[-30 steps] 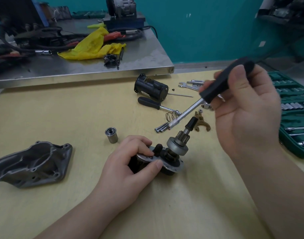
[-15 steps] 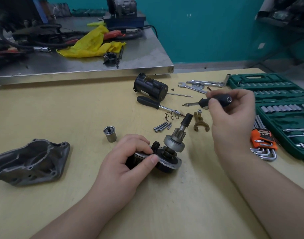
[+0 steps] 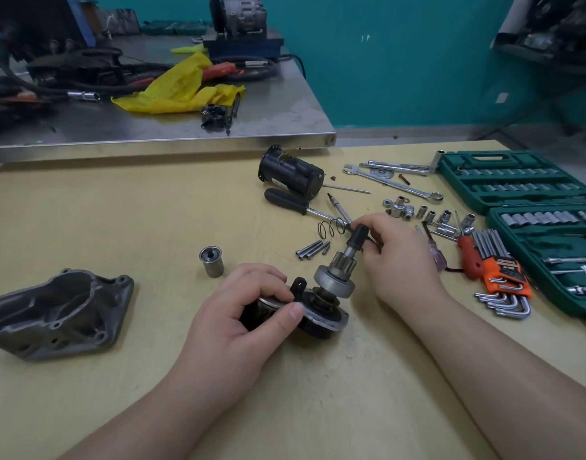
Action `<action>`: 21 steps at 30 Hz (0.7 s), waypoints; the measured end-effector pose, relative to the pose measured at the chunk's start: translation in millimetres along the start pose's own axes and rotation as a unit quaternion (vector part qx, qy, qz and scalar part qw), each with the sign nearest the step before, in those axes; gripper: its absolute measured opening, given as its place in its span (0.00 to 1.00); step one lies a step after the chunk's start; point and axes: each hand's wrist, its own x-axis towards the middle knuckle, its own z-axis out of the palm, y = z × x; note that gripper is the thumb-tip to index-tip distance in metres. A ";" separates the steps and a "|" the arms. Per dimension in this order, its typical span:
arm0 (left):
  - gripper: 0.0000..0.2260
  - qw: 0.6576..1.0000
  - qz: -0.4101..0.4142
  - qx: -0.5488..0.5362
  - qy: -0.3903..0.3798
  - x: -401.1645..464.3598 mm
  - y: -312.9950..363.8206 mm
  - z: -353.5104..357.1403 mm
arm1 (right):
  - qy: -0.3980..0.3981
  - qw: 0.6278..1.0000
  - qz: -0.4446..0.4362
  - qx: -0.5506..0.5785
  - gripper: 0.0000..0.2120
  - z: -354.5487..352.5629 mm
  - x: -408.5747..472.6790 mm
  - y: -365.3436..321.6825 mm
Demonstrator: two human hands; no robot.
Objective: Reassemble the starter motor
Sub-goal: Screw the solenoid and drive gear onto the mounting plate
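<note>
My left hand (image 3: pixel 238 320) grips the starter sub-assembly (image 3: pixel 321 315) on the wooden table, thumb on its round plate. Its pinion gear and shaft (image 3: pixel 338 277) point up and to the right. My right hand (image 3: pixel 401 260) is low on the table just right of the shaft tip, fingers curled round the black handle of a screwdriver whose metal shaft (image 3: pixel 339 209) sticks out to the upper left. The hand hides the brass fork lever. The grey nose housing (image 3: pixel 56 313) lies at the left, the black motor body (image 3: pixel 291 175) at the back.
A second screwdriver (image 3: pixel 285 200), a spring (image 3: pixel 331 227), bolts (image 3: pixel 310 250) and a small metal cup (image 3: pixel 212 260) lie near the assembly. Wrenches (image 3: pixel 394 184), loose sockets (image 3: pixel 431 215), hex keys (image 3: pixel 504 280) and a green socket case (image 3: pixel 517 184) fill the right. A cluttered steel bench (image 3: pixel 218 127) stands behind.
My right hand has come down from above the assembly with the screwdriver, down to the table beside the shaft tip. My left hand has kept its grip on the sub-assembly.
</note>
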 end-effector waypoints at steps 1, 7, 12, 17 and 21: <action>0.06 1.000 -0.003 0.001 0.001 0.0 0.0 -0.2 | -0.009 1.000 -0.004 -0.009 0.19 1.1 -1.2 -1.0; 0.06 1.000 -0.005 0.004 0.013 -0.6 -0.6 -0.4 | -0.041 0.997 -0.022 -0.056 0.13 5.4 -3.9 -0.8; 0.11 0.998 -0.049 -0.002 0.044 -2.8 -5.8 -1.5 | -0.054 0.993 -0.020 -0.101 0.15 2.1 -2.0 0.8; 0.17 0.991 -0.122 -0.004 0.049 0.9 -8.7 -6.4 | -0.055 0.990 -0.059 -0.119 0.19 1.9 -3.3 0.7; 0.12 0.990 -0.123 0.037 0.052 4.7 -7.8 -8.1 | -0.115 0.969 -0.096 -0.198 0.28 6.1 -3.6 -1.1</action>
